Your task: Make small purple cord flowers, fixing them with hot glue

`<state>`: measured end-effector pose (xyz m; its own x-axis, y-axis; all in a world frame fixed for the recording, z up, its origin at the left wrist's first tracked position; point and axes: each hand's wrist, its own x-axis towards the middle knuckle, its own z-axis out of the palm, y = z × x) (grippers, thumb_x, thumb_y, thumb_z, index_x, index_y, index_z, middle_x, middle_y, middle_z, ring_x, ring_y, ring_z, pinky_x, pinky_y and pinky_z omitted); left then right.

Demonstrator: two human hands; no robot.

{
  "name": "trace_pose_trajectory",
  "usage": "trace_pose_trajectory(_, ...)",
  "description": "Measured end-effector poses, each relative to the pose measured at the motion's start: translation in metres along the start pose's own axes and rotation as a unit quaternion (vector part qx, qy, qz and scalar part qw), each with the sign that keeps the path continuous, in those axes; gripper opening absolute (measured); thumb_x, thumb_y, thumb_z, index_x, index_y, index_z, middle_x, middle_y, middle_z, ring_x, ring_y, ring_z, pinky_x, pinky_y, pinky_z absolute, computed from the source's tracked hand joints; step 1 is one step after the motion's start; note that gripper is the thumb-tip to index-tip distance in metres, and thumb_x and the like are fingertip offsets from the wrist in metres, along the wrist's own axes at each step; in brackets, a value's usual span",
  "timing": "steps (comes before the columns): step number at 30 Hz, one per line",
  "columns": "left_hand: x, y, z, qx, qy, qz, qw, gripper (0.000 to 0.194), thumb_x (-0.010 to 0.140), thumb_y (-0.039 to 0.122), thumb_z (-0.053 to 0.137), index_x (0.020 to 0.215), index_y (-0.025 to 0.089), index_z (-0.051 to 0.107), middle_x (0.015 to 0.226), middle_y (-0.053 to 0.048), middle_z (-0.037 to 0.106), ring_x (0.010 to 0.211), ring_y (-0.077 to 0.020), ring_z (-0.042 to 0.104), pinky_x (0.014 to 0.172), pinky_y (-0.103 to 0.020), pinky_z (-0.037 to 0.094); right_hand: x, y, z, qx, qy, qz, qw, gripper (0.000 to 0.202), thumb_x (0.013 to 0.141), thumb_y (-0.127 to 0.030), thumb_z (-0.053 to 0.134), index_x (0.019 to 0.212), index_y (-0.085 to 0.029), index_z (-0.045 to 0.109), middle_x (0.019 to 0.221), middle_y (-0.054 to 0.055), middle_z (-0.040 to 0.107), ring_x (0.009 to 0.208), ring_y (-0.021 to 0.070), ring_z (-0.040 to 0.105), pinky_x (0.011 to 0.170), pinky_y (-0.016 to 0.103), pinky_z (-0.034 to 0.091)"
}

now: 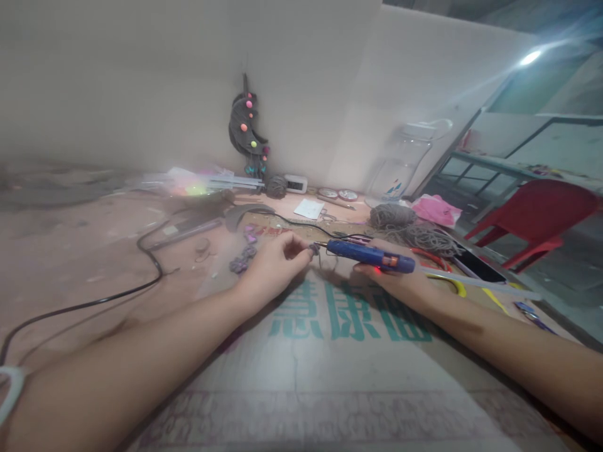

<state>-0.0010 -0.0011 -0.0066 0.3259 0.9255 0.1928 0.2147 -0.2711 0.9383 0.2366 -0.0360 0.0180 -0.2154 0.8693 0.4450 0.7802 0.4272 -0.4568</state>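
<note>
My right hand (396,273) is wrapped round a blue glue gun (360,251), whose metal nozzle points left. A long clear glue stick (490,286) sticks out of its back end, and a red light glows on its underside. Between the thumb and fingers of my left hand (276,267) is a small grey-purple piece (314,248), right at the nozzle tip. A thin grey strand hangs below that piece. Left of my left hand, several small purple knotted pieces (242,258) lie on the work surface.
Grey yarn (393,216), a clear pitcher (400,163) and a pink cloth (437,209) stand behind my right hand. A black cable (117,294) crosses the left side. Pliers (532,314) lie at the right; a decorated moon (245,125) hangs on the wall. Beyond is a red chair (553,213).
</note>
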Motion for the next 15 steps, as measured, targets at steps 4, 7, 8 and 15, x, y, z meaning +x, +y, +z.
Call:
trace_pose_trajectory(4,0.0001,-0.001,0.0002,-0.007,0.003,0.003,1.0,0.017,0.083,0.035,0.059,0.082,0.019,0.057,0.07,0.001,0.062,0.06,-0.0124,0.055,0.058,-0.024,0.041,-0.0002,0.0012,0.0006,0.002,0.012,-0.006,1.0,0.019,0.075,-0.038,0.068,0.075,-0.02,0.063,0.073,0.003,0.069,0.067,0.0194,0.063,0.063,0.029,0.047)
trace_pose_trajectory(7,-0.0006,0.0001,0.0001,-0.013,0.002,0.001,1.0,0.017,0.083,0.036,0.059,0.082,0.019,0.057,0.071,0.001,0.063,0.06,-0.0122,0.054,0.058,-0.024,0.041,0.0001,0.0011,0.001,-0.002,0.015,0.005,1.0,0.018,0.074,-0.038,0.069,0.077,-0.02,0.064,0.075,0.003,0.07,0.068,0.0202,0.063,0.063,0.03,0.048)
trace_pose_trajectory(8,-0.0008,0.0004,0.0,-0.014,0.002,0.001,1.0,0.018,0.083,0.036,0.06,0.081,0.018,0.057,0.071,0.001,0.063,0.06,-0.0122,0.054,0.058,-0.024,0.041,0.0003,0.0008,0.0011,-0.002,0.014,0.008,1.0,0.018,0.074,-0.038,0.069,0.077,-0.02,0.064,0.075,0.003,0.071,0.068,0.0205,0.064,0.063,0.03,0.048)
trace_pose_trajectory(15,-0.0004,0.001,-0.0006,-0.006,0.012,0.008,1.0,0.019,0.083,0.036,0.06,0.082,0.018,0.057,0.074,0.0,0.063,0.062,-0.0125,0.055,0.06,-0.024,0.041,-0.0003,-0.0002,0.0017,0.015,0.017,0.01,1.0,0.017,0.074,-0.036,0.07,0.073,-0.02,0.062,0.07,0.001,0.068,0.063,0.0177,0.06,0.06,0.028,0.046)
